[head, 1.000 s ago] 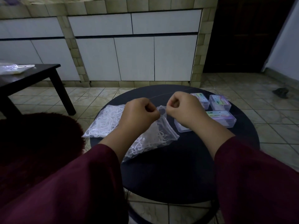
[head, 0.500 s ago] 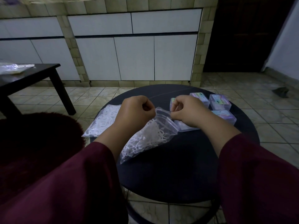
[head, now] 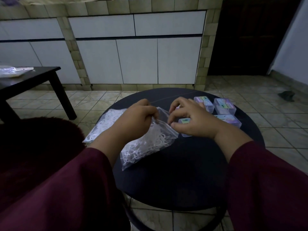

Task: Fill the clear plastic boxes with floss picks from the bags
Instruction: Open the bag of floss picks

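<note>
A clear zip bag of white floss picks [head: 146,145] lies on the round black table [head: 183,172]. My left hand [head: 138,117] pinches the bag's top edge on its left side. My right hand [head: 191,119] has its fingertips and thumb on the right part of the same edge, fingers spread. A second bag of floss picks [head: 106,124] lies behind my left arm, partly hidden. Several clear plastic boxes with colourful labels stand at the table's right: one [head: 184,121] under my right hand, others [head: 204,102], [head: 225,108], [head: 231,120].
A dark low table [head: 33,77] stands at the left with a plastic bag [head: 11,71] on it. White cabinets [head: 138,60] line the wall behind. Tiled floor surrounds the round table. A dark cushion or seat [head: 33,144] sits at my left.
Both hands have lowered toward the table with the bag. My right hand has gone from a closed fist to spread fingers on the bag's edge, and the bag's mouth looks wider.
</note>
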